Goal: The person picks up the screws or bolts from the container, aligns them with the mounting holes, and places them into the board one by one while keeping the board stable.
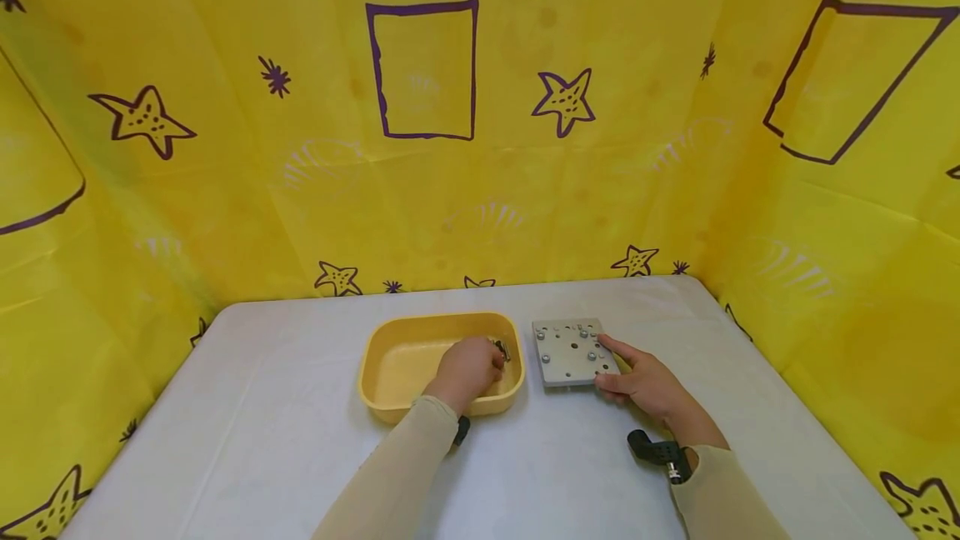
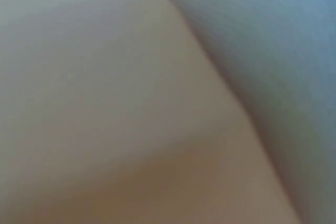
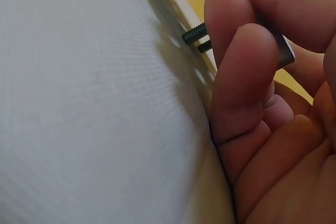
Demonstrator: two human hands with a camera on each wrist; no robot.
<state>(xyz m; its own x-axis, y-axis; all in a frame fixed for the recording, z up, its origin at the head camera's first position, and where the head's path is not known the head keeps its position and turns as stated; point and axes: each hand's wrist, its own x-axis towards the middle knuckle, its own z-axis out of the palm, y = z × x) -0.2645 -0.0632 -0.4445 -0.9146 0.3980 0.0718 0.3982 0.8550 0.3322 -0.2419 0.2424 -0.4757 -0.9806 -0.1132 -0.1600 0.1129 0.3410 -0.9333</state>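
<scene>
My right hand (image 1: 651, 388) grips the right edge of a square grey metal plate (image 1: 564, 367), thumb on the near side and fingers at the far side. The plate has several holes, and screw heads (image 1: 546, 359) stand on its top. In the right wrist view, threaded screw ends (image 3: 195, 34) stick out beneath it, close over the white cloth. My left hand (image 1: 467, 365) reaches into the right part of a yellow tray (image 1: 390, 413), fingers bent down beside small dark and metallic screws (image 1: 503, 349). Its fingertips are partly hidden; I cannot tell whether they pinch a screw.
The table (image 1: 247, 423) has a white cover. A yellow curtain (image 1: 450, 215) with purple stars and frames surrounds it at the back and both sides. The tray stands just left of the plate. A dark wrist camera (image 1: 660, 450) sits on the right wrist; the left wrist view is blurred.
</scene>
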